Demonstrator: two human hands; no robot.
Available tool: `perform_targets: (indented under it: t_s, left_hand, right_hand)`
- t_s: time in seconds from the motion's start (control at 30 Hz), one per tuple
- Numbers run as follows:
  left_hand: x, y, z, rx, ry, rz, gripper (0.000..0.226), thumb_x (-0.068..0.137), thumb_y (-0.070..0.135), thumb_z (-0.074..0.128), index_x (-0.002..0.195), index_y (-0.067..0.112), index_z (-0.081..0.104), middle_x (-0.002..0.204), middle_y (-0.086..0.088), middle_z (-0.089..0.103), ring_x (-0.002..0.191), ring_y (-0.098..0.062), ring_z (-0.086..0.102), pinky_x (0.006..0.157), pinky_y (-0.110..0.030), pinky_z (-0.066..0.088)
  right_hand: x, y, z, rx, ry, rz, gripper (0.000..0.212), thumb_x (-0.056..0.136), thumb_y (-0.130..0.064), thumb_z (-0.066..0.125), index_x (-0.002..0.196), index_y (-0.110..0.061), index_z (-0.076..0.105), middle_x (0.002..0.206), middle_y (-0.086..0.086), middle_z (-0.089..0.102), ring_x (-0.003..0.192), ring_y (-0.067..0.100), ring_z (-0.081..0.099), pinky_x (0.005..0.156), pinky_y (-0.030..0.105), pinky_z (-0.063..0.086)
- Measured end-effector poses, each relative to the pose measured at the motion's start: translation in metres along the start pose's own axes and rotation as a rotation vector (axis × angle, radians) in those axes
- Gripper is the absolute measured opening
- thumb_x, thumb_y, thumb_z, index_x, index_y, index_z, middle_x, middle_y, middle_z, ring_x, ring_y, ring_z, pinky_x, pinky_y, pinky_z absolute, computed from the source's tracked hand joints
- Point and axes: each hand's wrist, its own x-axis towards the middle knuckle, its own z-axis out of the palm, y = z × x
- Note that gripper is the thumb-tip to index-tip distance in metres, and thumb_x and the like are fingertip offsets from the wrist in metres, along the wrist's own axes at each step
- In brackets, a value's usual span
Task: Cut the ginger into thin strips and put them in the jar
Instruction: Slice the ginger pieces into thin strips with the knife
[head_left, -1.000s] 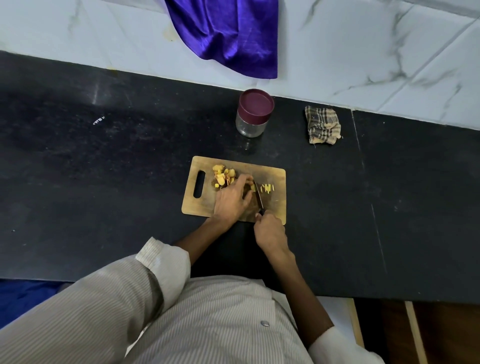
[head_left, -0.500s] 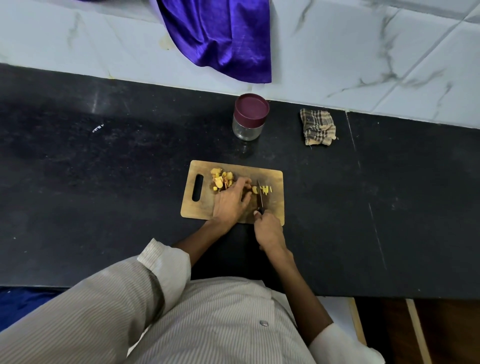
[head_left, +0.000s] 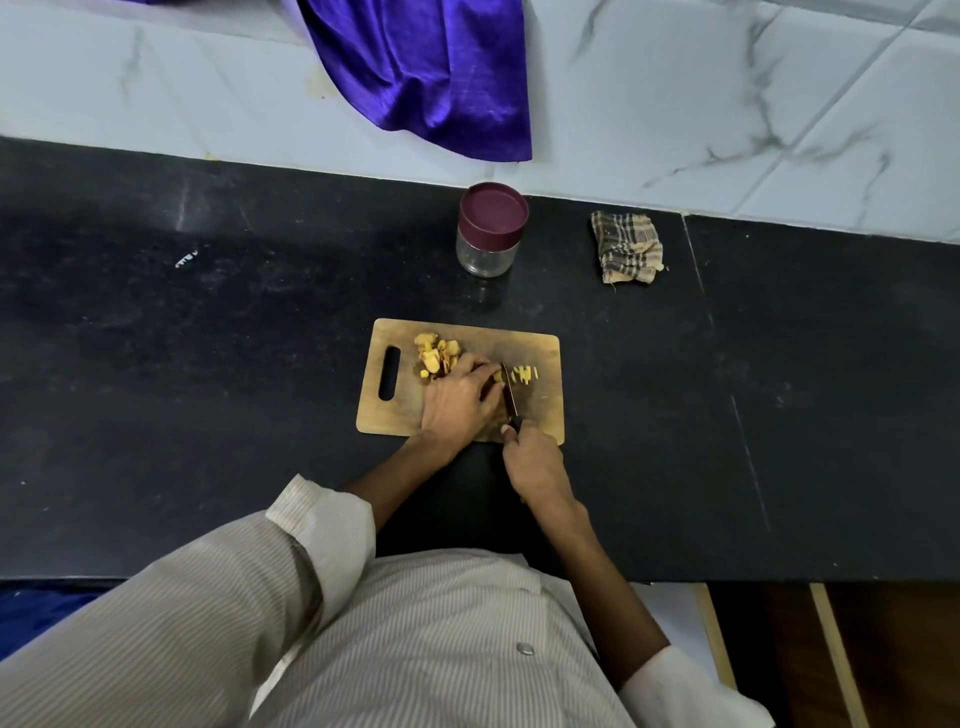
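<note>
The left hand (head_left: 460, 397) lies palm down, knuckles up, its fingers reaching forward and bent at the tips, pressing down. Its forearm runs back and left to a rolled-up striped sleeve (head_left: 322, 525). The right hand (head_left: 535, 465) sits just beside and nearer the body, fingers curled in a closed grip around a dark handle, thumb on top pointing forward. Its bare forearm angles back and right to a pale cuff (head_left: 680, 691). The two wrists are close together
</note>
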Motion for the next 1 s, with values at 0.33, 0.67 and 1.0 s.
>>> perform_targets:
  t_s: [0.33,0.67,1.0]
  left_hand:
    - [0.0004,0.0014,-0.0015,0.002,-0.019,-0.008,0.033,0.095,0.029,0.056,0.123,0.014,0.062,0.123,-0.002,0.053,0.093,-0.018,0.062,0.068,-0.031,0.054]
    - [-0.0008,0.0034,-0.0041,0.008,-0.016,0.012,0.029,0.094,0.027,0.056,0.119,0.013,0.065,0.12,-0.003,0.055,0.09,-0.018,0.062,0.063,-0.025,0.047]
    - [-0.0015,0.0031,-0.0046,0.041,-0.024,0.011,0.031,0.096,0.031,0.052,0.121,0.016,0.064,0.122,0.0,0.053,0.091,-0.015,0.061,0.066,-0.029,0.053]
  right_hand:
    - [0.0003,-0.0011,0.0024,-0.038,0.05,0.01,0.031,0.106,-0.03,0.038,0.116,-0.006,0.054,0.112,0.017,0.063,0.104,0.034,0.06,0.078,0.038,0.043]
    - [0.0037,-0.0025,0.0045,0.006,0.045,0.032,0.031,0.106,-0.031,0.039,0.117,-0.006,0.055,0.113,0.017,0.063,0.104,0.033,0.06,0.082,0.041,0.046]
    - [0.0018,-0.0059,0.007,0.023,0.071,0.053,0.033,0.107,-0.031,0.038,0.117,-0.004,0.055,0.113,0.018,0.063,0.101,0.033,0.062,0.074,0.036,0.044]
